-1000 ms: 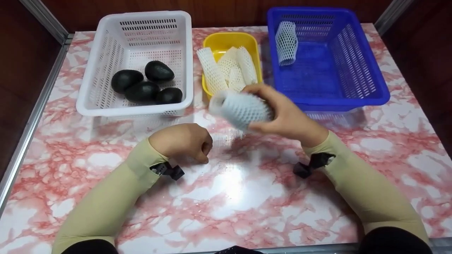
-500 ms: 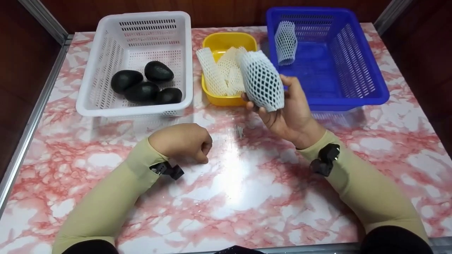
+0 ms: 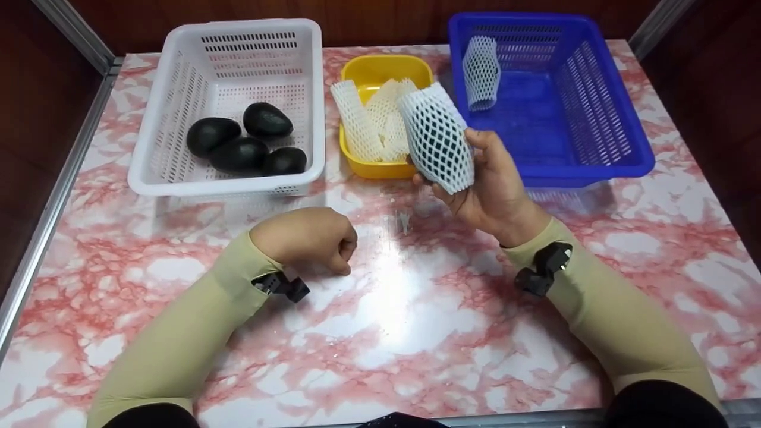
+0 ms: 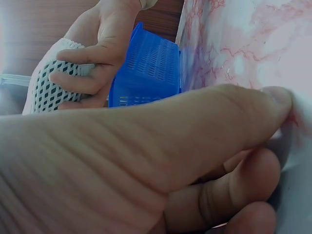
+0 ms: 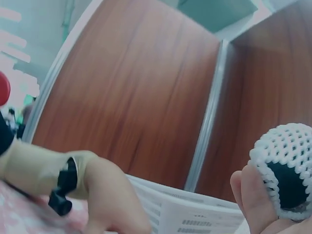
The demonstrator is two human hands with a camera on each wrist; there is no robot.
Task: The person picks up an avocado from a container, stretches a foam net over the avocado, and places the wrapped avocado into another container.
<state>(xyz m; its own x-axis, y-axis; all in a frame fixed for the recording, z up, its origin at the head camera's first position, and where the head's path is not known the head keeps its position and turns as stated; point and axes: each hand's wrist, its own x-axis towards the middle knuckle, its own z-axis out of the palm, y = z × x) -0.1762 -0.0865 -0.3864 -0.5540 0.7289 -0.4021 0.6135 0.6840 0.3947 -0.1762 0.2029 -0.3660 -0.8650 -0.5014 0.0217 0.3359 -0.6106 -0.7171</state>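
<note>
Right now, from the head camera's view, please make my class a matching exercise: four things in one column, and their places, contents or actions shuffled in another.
Things
1. Four bare dark oval fruits
2. Blue perforated plastic basket
3. Yellow plastic tub
4. Person's right hand

Descriptions
A. Grips a net-wrapped dark oval fruit
B. Inside the white perforated plastic basket
C. Contains several white foam net sleeves
D. Contains one white foam net sleeve

Pairs: 1-B, 2-D, 3-C, 4-A

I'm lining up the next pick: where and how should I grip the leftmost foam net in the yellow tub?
Probably pinch the leftmost net by its far end, from above left: that end juts beyond the yellow tub, while its near part lies close beside other nets.
</note>
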